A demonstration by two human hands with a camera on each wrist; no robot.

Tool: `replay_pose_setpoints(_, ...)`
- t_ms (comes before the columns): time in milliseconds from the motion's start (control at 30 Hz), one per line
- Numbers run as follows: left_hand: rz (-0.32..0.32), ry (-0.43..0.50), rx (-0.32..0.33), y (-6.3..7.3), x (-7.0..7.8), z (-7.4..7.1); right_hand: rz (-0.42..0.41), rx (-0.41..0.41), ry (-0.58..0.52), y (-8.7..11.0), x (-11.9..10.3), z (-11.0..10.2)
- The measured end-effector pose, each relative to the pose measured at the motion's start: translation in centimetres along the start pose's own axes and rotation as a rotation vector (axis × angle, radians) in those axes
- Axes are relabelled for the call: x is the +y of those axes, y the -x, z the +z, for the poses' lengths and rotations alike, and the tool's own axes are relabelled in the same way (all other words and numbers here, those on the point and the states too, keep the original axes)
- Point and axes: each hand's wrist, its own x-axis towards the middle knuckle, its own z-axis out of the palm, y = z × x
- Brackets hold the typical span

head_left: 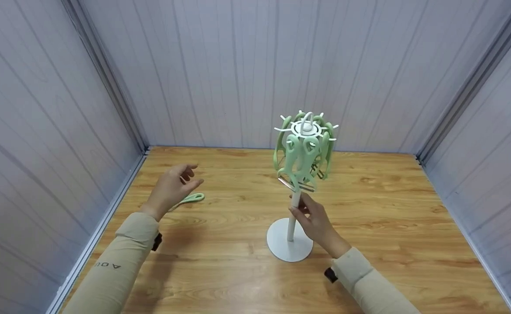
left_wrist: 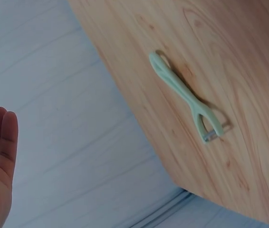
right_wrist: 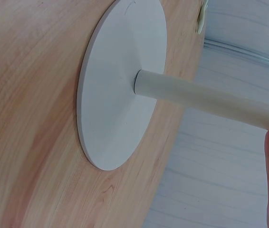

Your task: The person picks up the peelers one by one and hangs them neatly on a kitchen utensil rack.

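I hold my right hand [head_left: 314, 220] against the white pole [head_left: 293, 218] of the peeler stand [head_left: 301, 183], with the fingers curled round the pole just below the cluster of green peelers [head_left: 304, 152] hanging from the top ring; the round base [right_wrist: 120, 85] sits flat on the wooden table [head_left: 390, 209] below my fingers. I judge the stand top-heavy and liable to tip, so the grip belongs low on the pole, where the tube looks smooth, stiff and somewhat slippery. My left hand [head_left: 172, 187] hovers with the fingers relaxed and loosely spread, gripping nothing. One loose peeler [left_wrist: 184, 95] lies flat on the table just beyond those fingertips, not touching them. It appears light, rigid plastic with a metal blade across its forked end; I would take it by the slim looped handle, away from the blade.
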Motion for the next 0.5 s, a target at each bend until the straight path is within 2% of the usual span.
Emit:
replay_pose_setpoints(267,0.023,-0.044,-0.077,-0.5,-1.3,-0.6,0.017,-0.018,0.009,0.0,0.2,0.0)
replay_pose_setpoints(500,-0.005,-0.073,-0.112,-0.7,-3.1,-0.2,0.026,-0.02,0.013,0.0,0.3,0.0)
